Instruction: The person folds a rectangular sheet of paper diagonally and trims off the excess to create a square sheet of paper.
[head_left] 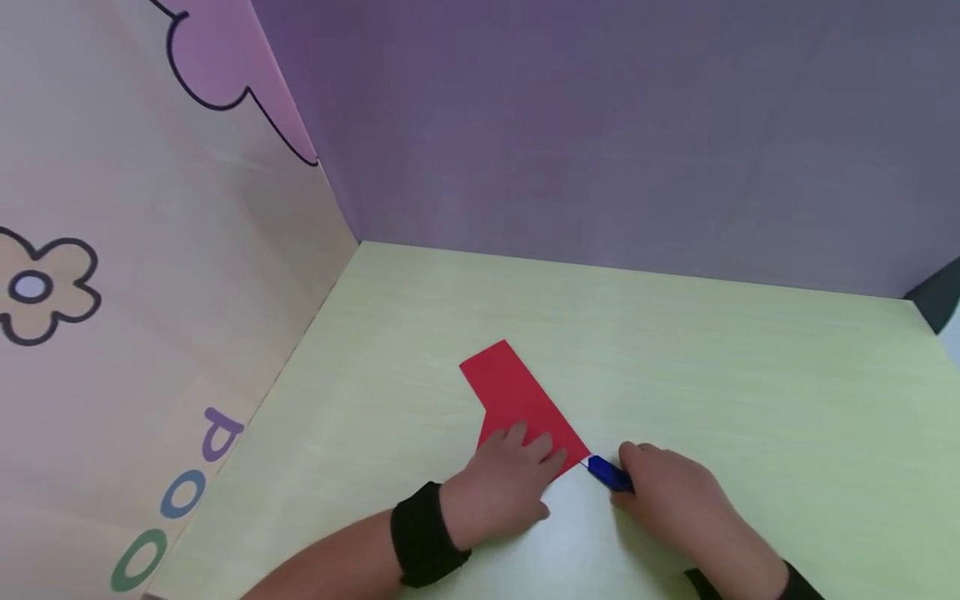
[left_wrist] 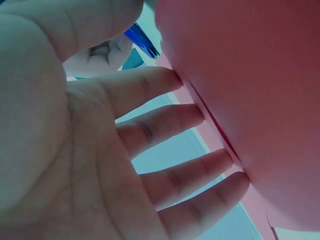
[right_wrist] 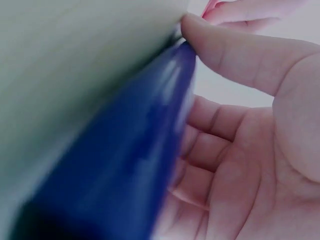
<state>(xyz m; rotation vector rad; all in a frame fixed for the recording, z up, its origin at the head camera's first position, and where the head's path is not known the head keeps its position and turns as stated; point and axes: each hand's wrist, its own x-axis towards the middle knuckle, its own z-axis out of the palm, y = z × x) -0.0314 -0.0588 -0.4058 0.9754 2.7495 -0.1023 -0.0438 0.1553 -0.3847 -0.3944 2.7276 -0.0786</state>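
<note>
A folded red paper (head_left: pixel 517 375) lies on the table, with layered edges showing in the left wrist view. My left hand (head_left: pixel 510 483) rests on its near part with fingers spread, and the fingertips (left_wrist: pixel 192 115) touch the paper. At the paper's right corner is a glossy blue stapler-like tool (head_left: pixel 611 474) with a pale front end; its exact kind is unclear. My right hand (head_left: pixel 671 496) grips this tool from the right. In the right wrist view the tool (right_wrist: pixel 125 145) looks large and blurred, with the thumb (right_wrist: pixel 215 45) near its narrow end.
The pale green table (head_left: pixel 712 367) meets a purple panel (head_left: pixel 600 142) at the back. On the left stands a light panel (head_left: pixel 187 250) printed with a flower and letters. A dark object (head_left: pixel 937 296) shows at the far right edge.
</note>
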